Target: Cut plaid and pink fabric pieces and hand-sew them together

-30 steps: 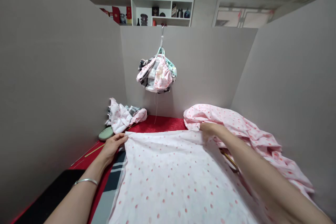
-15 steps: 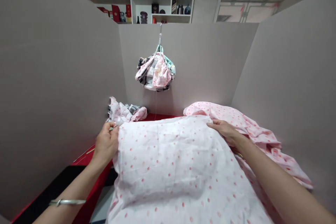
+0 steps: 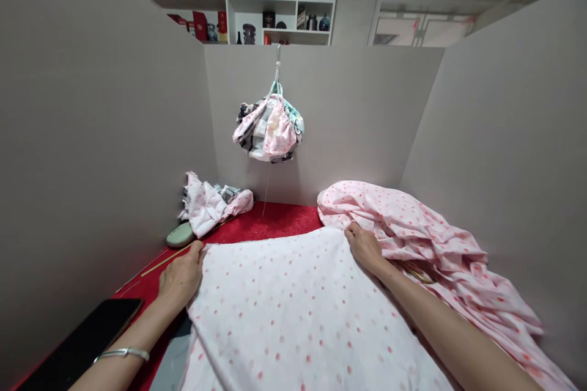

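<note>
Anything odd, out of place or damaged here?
Only minor things: a loose thread dangles below the hanging fabric bundle, looking untrimmed, and the crumpled scraps at back left look ragged-edged. The dotted cloth between the left hand and right hand shows no visible tear.

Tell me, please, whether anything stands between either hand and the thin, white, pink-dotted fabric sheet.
Nothing visible does: the left hand holds the fabric sheet at its far left corner, the right hand at its far right.

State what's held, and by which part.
The spread cloth: the left hand pinches its far left corner, the right hand its far right corner.
</note>
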`<state>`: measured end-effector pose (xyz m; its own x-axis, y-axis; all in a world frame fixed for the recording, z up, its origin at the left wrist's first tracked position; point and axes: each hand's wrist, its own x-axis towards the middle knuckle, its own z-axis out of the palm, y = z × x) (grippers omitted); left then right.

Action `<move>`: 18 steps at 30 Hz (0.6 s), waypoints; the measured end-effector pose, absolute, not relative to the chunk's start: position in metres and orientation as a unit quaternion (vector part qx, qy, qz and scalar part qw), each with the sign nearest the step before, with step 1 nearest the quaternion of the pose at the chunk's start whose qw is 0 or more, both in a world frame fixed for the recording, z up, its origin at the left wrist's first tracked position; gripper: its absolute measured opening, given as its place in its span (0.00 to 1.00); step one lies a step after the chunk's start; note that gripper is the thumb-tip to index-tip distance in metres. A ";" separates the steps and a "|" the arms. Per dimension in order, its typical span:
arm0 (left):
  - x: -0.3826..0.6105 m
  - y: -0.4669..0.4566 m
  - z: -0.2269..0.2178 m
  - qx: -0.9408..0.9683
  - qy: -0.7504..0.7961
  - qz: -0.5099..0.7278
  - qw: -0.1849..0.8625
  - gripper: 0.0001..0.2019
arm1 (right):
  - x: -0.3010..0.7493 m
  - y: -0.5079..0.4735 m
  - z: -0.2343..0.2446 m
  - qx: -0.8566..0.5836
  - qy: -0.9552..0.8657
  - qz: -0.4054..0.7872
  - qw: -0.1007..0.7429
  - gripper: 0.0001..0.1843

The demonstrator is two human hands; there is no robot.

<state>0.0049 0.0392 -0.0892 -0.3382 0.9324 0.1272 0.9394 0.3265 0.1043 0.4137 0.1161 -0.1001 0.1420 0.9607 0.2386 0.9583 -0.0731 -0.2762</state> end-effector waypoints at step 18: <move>-0.002 0.054 -0.087 -0.541 -0.830 -0.137 0.012 0.14 | 0.423 0.134 -0.105 -0.723 -0.684 -0.001 0.101 0.19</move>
